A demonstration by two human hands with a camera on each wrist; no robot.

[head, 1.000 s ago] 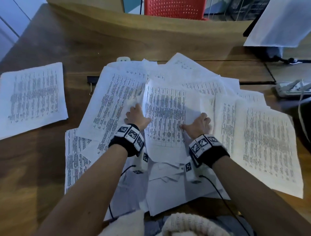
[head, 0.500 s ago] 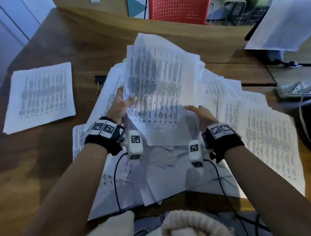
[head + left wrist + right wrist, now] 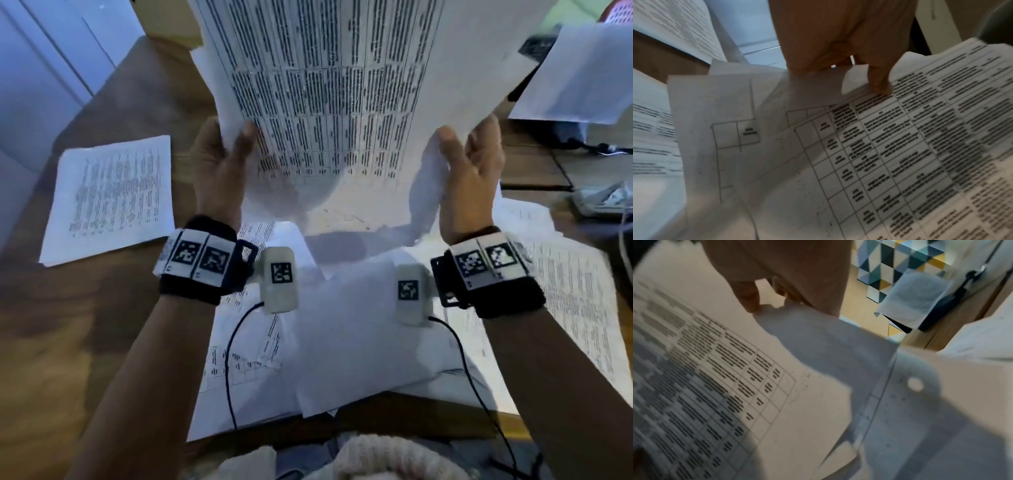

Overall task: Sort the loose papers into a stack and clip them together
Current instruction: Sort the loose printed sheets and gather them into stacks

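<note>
A bundle of printed sheets (image 3: 329,85) with table text is lifted upright in front of my head, above the desk. My left hand (image 3: 222,161) pinches its lower left edge, thumb on the front. On the lower right edge, my right hand (image 3: 469,164) grips the same bundle. In the left wrist view the thumb (image 3: 878,81) presses on fanned, uneven sheets (image 3: 879,154). The right wrist view shows my fingers (image 3: 748,293) on the sheet's edge (image 3: 735,369). More loose papers (image 3: 342,325) lie spread on the desk below. No clip is visible now.
A separate sheaf of printed pages (image 3: 113,195) lies on the wooden desk (image 3: 51,342) at the left. Another white sheet (image 3: 579,75) hangs at the upper right over dark equipment. A white power strip (image 3: 606,198) with cables sits at the right edge.
Both hands went from resting on the pile to gripping a bundle of sheets and raising it upright, high off the desk. The view has tilted and moved closer.
</note>
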